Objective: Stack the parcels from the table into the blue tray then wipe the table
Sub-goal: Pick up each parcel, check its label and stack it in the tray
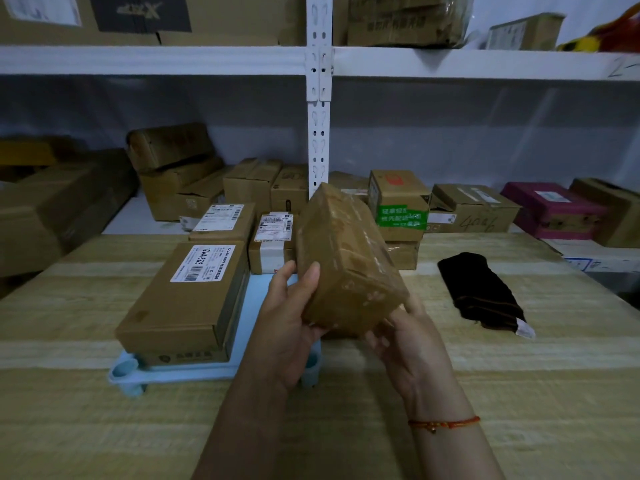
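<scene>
A tape-wrapped brown cardboard parcel is held tilted in the air above the right part of the pale blue plastic tray, between both hands. The left hand grips its left side, thumb and fingers curled round the near corner; the right hand cups its lower right edge from beneath, fingers partly hidden. A red string bracelet circles the right wrist.

The tray sits near the front edge of the light wood-grain table. On its left part lies a long brown carton whose white label reads "12V4A-5525". Open tray floor shows between this carton and the held parcel. To the right, well apart, a black cloth lies on bare table.

Behind, two smaller labelled boxes stand close together, their print too small to read. Further back, a box with green tape bears Chinese characters.
</scene>
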A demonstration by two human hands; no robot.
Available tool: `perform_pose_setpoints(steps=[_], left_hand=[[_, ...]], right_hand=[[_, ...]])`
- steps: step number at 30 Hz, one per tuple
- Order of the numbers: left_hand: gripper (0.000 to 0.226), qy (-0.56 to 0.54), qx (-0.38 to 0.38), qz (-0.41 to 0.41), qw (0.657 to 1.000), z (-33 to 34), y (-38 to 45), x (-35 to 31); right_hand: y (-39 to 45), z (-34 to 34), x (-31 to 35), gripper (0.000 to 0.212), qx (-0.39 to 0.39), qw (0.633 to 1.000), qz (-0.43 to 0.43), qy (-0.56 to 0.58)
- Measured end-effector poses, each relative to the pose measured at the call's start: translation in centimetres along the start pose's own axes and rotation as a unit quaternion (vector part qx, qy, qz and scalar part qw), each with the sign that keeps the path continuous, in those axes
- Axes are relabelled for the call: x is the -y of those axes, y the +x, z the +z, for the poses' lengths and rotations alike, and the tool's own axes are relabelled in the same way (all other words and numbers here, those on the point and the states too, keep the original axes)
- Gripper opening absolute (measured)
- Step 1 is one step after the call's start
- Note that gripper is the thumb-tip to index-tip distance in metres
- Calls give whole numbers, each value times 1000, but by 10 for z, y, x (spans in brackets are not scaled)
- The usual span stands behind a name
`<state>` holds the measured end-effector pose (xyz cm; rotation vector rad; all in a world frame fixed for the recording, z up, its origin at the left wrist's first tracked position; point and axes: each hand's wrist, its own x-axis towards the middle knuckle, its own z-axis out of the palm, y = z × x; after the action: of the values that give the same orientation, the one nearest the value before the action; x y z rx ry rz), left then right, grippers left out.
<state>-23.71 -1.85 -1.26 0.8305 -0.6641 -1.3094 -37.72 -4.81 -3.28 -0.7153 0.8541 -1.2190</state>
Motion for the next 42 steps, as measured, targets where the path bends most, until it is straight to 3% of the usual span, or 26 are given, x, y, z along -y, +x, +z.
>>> perform_pose_setpoints(steps=[3,6,10,13,16,22,29,34,42], left_hand=[[78,-12,-14,-4,1000,-1,1,2],[75,-10,-16,4,1000,-3,2,3],[70,1,-19,9,1000,-7,3,3],[69,9,-18,16,1000,-9,3,3],[59,19,-14,42,999,-10,3,4],[47,64,-23,78,995,-16,5,5],[47,89,-33,75,993,-18,8,7],[48,129,-39,79,988,-19,8,8],[36,171,-40,100,979,-14,3,4]], right_hand=[[-4,2,6,28,-8,998,-66,-19],[-6,1,10,16,14,997,-70,6],[-9,1,15,42,45,996,-69,-25],[-12,3,13,22,51,993,-77,-69],[-10,3,10,18,36,992,-74,-96],[-11,3,9,42,30,984,-105,-139],[-10,5,8,43,55,978,-114,-169],[-9,7,4,75,54,972,-116,-199],[2,0,1,51,21,971,-114,-210]])
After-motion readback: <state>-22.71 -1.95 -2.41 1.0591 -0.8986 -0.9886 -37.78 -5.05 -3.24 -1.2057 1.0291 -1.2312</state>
